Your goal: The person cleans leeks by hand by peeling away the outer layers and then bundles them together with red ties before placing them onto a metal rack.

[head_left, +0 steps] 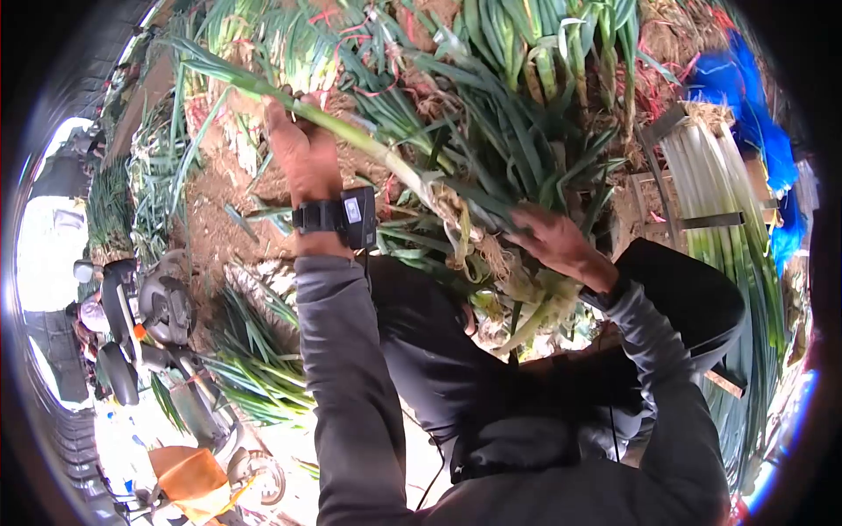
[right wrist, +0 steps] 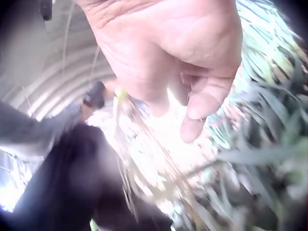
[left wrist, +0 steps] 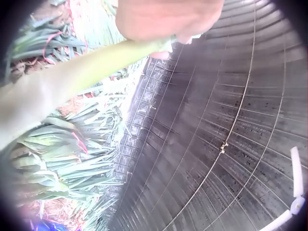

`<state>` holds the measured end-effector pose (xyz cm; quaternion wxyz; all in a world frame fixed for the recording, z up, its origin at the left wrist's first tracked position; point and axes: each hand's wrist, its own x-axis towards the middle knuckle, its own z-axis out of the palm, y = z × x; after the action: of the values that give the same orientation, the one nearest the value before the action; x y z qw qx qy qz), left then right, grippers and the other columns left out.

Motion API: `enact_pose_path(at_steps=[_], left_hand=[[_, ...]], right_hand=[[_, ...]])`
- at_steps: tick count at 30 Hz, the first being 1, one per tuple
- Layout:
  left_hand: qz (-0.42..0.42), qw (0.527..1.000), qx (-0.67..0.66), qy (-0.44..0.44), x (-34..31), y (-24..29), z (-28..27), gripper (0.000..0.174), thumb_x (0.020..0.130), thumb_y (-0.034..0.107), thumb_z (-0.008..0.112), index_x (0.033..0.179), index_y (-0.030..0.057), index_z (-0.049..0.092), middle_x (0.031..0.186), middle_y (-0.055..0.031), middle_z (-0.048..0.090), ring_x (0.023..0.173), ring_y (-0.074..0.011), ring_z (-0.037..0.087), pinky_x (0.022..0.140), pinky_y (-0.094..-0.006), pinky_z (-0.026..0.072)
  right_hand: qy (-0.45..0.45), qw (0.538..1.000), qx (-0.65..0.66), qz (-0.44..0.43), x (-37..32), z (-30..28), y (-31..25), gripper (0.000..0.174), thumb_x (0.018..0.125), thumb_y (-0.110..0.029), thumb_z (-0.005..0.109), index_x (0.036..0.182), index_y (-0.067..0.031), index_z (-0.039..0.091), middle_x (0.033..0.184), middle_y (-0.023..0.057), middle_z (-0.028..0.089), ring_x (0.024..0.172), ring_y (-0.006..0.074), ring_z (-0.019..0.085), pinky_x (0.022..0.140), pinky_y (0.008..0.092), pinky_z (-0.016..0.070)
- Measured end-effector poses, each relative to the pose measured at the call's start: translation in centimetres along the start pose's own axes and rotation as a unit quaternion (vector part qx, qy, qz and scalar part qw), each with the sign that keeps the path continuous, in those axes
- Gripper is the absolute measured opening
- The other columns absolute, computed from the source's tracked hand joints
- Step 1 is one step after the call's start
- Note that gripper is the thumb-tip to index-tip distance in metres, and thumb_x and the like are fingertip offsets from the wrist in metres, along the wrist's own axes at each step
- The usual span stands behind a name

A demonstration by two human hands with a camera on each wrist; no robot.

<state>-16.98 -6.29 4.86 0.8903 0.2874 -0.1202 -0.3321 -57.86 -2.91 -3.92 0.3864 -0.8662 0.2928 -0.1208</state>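
My left hand (head_left: 303, 149) grips a long green onion (head_left: 360, 136) by its stalk, in front of me. Its green leaves point to the upper left, and its pale root end, with dry ragged skin, slants down to the right. In the left wrist view the fingers (left wrist: 168, 21) wrap around the stalk. Near the root end is my right hand (head_left: 557, 241), fingers loosely bent, with nothing seen between them in the right wrist view. Dry strands (right wrist: 154, 144) hang just below those fingertips. Peeled leaf scraps (head_left: 544, 307) lie below, between my legs.
Heaped green onions (head_left: 517, 131) cover the soil ahead, some bundled with pink ties. To the right, a bundle of trimmed onions (head_left: 719, 175) lies in a metal-and-wood rack beside blue plastic (head_left: 732, 83). A motorbike (head_left: 162, 307) stands at left. Dark ribbed sheeting (left wrist: 216, 120) forms the wall.
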Motion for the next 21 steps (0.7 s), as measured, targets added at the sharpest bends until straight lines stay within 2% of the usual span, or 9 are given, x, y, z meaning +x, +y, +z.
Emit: enact_pose_path(at_steps=[3,4,7,9,12,16,18,20,21], left_hand=[[0.005,0.999,0.001,-0.035,-0.8,-0.9,1.6,0.029,0.097,0.021,0.068,0.109,-0.0044,0.06,0.096,-0.0106,0.061,0.084,-0.0211,0.059,0.074,-0.0314,0.0572],[0.006,0.999,0.005,-0.044,-0.9,-1.1,1.8,0.028,0.096,0.02,0.068,0.108,-0.0045,0.06,0.096,-0.0109,0.062,0.084,-0.021,0.059,0.074,-0.031,0.0576],[0.007,1.0,0.015,-0.024,-0.6,-0.9,1.8,0.025,0.098,0.017,0.066,0.109,-0.0044,0.06,0.096,-0.0115,0.062,0.08,-0.0209,0.06,0.071,-0.0298,0.0583],[0.003,0.999,0.03,0.016,0.1,-0.2,1.3,0.021,0.1,0.015,0.062,0.108,-0.0041,0.06,0.093,-0.0123,0.062,0.078,-0.0209,0.06,0.07,-0.0294,0.0584],[0.007,1.0,0.019,0.0,1.0,0.7,-0.6,0.018,0.101,0.014,0.061,0.105,-0.0035,0.06,0.092,-0.0128,0.062,0.078,-0.0206,0.06,0.069,-0.0291,0.0574],[0.065,0.99,0.11,0.064,0.6,-0.2,-1.7,0.017,0.098,0.016,0.066,0.108,0.0035,0.062,0.089,-0.0086,0.064,0.076,-0.021,0.06,0.064,-0.031,0.0526],[0.1,0.986,0.122,0.06,1.1,0.2,-2.0,0.022,0.094,0.018,0.072,0.111,0.0061,0.063,0.089,-0.0064,0.065,0.075,-0.0197,0.06,0.066,-0.0338,0.0512],[0.129,0.981,0.114,0.088,1.2,1.1,-1.4,0.023,0.093,0.017,0.073,0.111,0.0058,0.064,0.09,-0.006,0.065,0.076,-0.0189,0.06,0.067,-0.0343,0.0509],[0.135,0.979,0.115,0.1,0.9,1.5,-1.2,0.024,0.095,0.021,0.071,0.111,0.0042,0.063,0.09,-0.0063,0.063,0.079,-0.0186,0.059,0.068,-0.033,0.0509]], right_hand=[[0.125,0.98,0.029,-0.153,6.4,-2.9,-6.3,0.057,0.093,-0.034,0.068,0.142,-0.0108,0.051,0.127,0.0216,0.06,0.095,0.0357,0.07,0.081,0.0416,0.0589],[0.069,0.988,0.051,-0.131,7.5,-3.8,-8.6,0.044,0.094,-0.031,0.068,0.13,-0.0079,0.058,0.133,0.023,0.057,0.097,0.0354,0.07,0.084,0.0421,0.0591],[0.036,0.975,0.039,-0.217,10.2,0.2,-6.5,0.051,0.092,-0.035,0.069,0.132,-0.0049,0.056,0.102,0.0172,0.066,0.083,0.0321,0.069,0.071,0.0486,0.053],[-0.051,0.984,-0.102,-0.14,8.5,1.1,-6.5,0.046,0.094,-0.035,0.067,0.129,-0.0053,0.059,0.09,0.017,0.065,0.077,0.0309,0.068,0.065,0.0489,0.0518],[-0.038,0.985,0.029,-0.168,3.7,4.3,-1.2,0.029,0.097,-0.029,0.063,0.115,-0.0055,0.063,0.08,0.0157,0.06,0.065,0.0288,0.062,0.056,0.047,0.0479],[-0.044,0.988,0.127,-0.08,-2.3,5.3,0.5,0.026,0.093,-0.029,0.064,0.102,-0.0046,0.065,0.078,0.016,0.06,0.066,0.0321,0.061,0.056,0.0435,0.0452],[-0.082,0.993,0.044,-0.068,-4.9,8.3,3.7,0.029,0.093,-0.029,0.065,0.108,-0.0049,0.065,0.079,0.0161,0.063,0.07,0.0334,0.065,0.059,0.0437,0.0476],[-0.173,0.949,-0.236,-0.121,-7.7,9.6,7.4,0.032,0.095,-0.023,0.065,0.122,-0.0063,0.065,0.079,0.0144,0.068,0.073,0.0322,0.07,0.065,0.0445,0.053],[-0.195,0.956,-0.214,-0.055,-8.0,9.3,7.5,0.036,0.093,-0.025,0.067,0.124,-0.0069,0.064,0.081,0.0154,0.068,0.076,0.0335,0.07,0.066,0.0452,0.0528]])
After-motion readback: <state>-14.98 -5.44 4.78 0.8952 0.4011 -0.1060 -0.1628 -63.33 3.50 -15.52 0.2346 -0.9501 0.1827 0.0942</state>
